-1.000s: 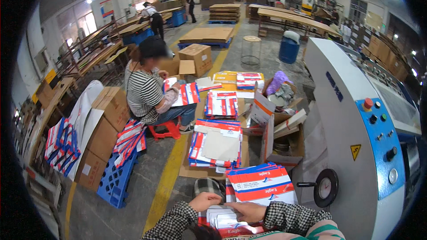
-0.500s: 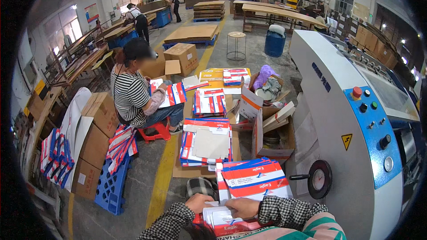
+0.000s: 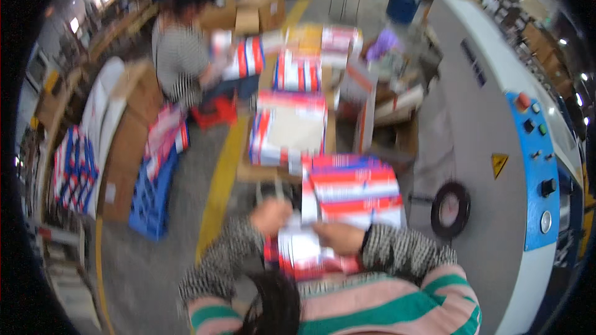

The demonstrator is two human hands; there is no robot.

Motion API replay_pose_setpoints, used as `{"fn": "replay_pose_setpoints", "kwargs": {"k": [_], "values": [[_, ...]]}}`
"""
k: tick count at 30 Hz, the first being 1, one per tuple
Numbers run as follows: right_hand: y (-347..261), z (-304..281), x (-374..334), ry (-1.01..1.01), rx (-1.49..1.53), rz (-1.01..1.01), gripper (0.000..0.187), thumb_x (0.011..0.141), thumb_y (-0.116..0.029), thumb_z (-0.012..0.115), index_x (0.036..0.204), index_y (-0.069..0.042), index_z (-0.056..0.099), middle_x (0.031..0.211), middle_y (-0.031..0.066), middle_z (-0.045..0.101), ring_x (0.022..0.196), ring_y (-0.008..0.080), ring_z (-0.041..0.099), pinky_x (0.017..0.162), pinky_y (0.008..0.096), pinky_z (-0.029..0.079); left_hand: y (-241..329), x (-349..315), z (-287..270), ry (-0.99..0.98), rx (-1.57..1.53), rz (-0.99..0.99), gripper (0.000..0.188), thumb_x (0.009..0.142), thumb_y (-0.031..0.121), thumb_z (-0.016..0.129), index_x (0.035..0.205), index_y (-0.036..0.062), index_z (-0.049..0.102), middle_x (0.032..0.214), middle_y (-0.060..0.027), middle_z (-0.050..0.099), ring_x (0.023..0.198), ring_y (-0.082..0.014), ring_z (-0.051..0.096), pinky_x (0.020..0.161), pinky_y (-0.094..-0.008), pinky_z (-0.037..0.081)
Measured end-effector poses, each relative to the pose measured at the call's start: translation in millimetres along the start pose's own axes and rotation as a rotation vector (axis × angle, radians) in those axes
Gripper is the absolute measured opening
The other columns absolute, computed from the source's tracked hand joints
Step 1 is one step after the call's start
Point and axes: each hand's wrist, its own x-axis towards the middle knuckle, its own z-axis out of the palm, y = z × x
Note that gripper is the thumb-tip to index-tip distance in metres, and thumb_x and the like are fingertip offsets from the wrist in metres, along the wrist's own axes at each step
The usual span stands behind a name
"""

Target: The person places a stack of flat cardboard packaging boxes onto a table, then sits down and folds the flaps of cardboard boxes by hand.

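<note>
Motion blur smears everything — left hand and right hand both rest on a red-white printed stack; neither grip can be made out.

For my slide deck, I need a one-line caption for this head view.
Both hands, left hand and right hand, grip a stack of printed sheets beside a white-and-blue machine.

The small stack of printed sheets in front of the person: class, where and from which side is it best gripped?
Probably the stack of printed sheets by its two short side edges, a hand from each side, as left hand and right hand sit now; it lies flat. Blur hides the grip.
</note>
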Motion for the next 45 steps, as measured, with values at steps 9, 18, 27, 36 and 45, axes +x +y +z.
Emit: {"fn": "replay_pose_setpoints", "kwargs": {"k": [9,18,27,36,45], "values": [[7,0,6,0.055,-0.114,-0.05,0.038,0.068,-0.004,0.066,0.1,0.001,0.047,0.092,0.0193,0.056,0.087,0.0351,0.055,0.074,0.039,0.045,20,-1,-20,0.093,-0.083,-0.137,0.014,0.075,0.013,0.058,0.08,-0.0001,0.06,0.078,-0.0181,0.06,0.076,-0.0339,0.057,0.067,-0.041,0.045],[9,5,3,0.077,0.032,-0.019,0.074,0.071,-0.002,0.059,0.135,-0.003,0.021,0.093,0.0223,0.055,0.086,0.0347,0.056,0.071,0.0391,0.046,32,-7,-16,0.031,-0.221,-0.042,0.012,0.076,0.015,0.052,0.068,0.005,0.054,0.067,-0.0153,0.053,0.065,-0.0319,0.054,0.059,-0.0425,0.043],[10,4,10,-0.071,-0.085,0.002,0.043,0.071,-0.011,0.057,0.111,-0.001,0.046,0.098,0.0193,0.055,0.091,0.0362,0.054,0.076,0.0425,0.044,9,-5,-3,-0.192,-0.589,-0.379,0.03,0.078,0.021,0.066,0.101,0.0013,0.063,0.084,-0.009,0.065,0.078,-0.0139,0.059,0.072,-0.0264,0.047],[-5,-17,5,-0.055,-0.1,0.031,0.041,0.074,-0.014,0.056,0.111,-0.001,0.048,0.099,0.0191,0.054,0.093,0.036,0.055,0.077,0.0425,0.043,8,10,-4,-0.392,-0.315,-0.344,0.037,0.072,0.024,0.066,0.102,0.0036,0.062,0.089,-0.0112,0.065,0.078,-0.0183,0.06,0.072,-0.0282,0.047],[18,-7,3,0.044,-0.059,-0.013,0.037,0.072,-0.015,0.059,0.105,0.0,0.049,0.088,0.0186,0.056,0.086,0.0351,0.055,0.073,0.0409,0.043,-7,10,8,-0.245,-0.121,-0.035,0.025,0.074,0.021,0.063,0.09,0.0017,0.064,0.084,-0.0145,0.061,0.08,-0.0313,0.058,0.07,-0.037,0.046]]}}
